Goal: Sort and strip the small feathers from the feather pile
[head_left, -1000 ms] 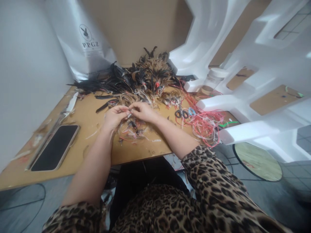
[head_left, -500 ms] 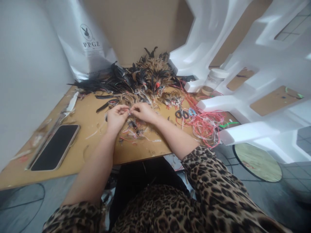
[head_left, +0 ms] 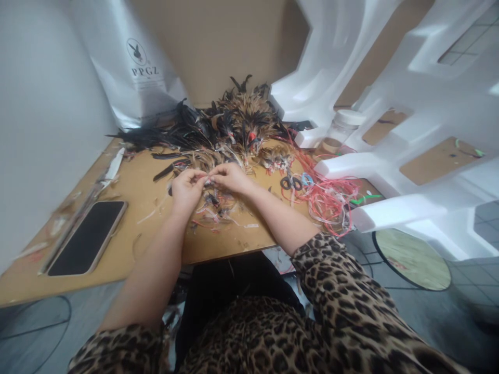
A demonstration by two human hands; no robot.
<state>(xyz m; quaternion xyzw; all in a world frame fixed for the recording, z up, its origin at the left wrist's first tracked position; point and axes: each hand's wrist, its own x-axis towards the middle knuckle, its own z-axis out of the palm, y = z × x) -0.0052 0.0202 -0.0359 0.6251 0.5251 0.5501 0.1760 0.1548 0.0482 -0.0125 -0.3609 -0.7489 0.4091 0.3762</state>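
Observation:
My left hand (head_left: pixel 187 188) and my right hand (head_left: pixel 229 177) meet at the fingertips over the middle of the table. Both are closed in a pinch around something small and pinkish, too small to name. Just beyond the fingers fan brown feathers (head_left: pixel 202 162); whether these are held or lie on the table I cannot tell. Under and in front of the hands lie loose feather scraps and bits of red and white string (head_left: pixel 216 210). Behind them rises a large heap of black and brown feathers (head_left: pixel 249 111).
Black-handled scissors (head_left: pixel 291 183) lie to the right, beside a tangle of pink string (head_left: pixel 331 200). White foam pieces (head_left: pixel 405 208) and a lidded jar (head_left: pixel 346 124) stand at the right. At the left are a phone (head_left: pixel 88 239), a white feather (head_left: pixel 114 165) and a silver bag (head_left: pixel 144 93).
The fingertips have shifted very slightly, with both hands still pinched together in the same place. Nothing else has visibly moved apart from a slight camera shift.

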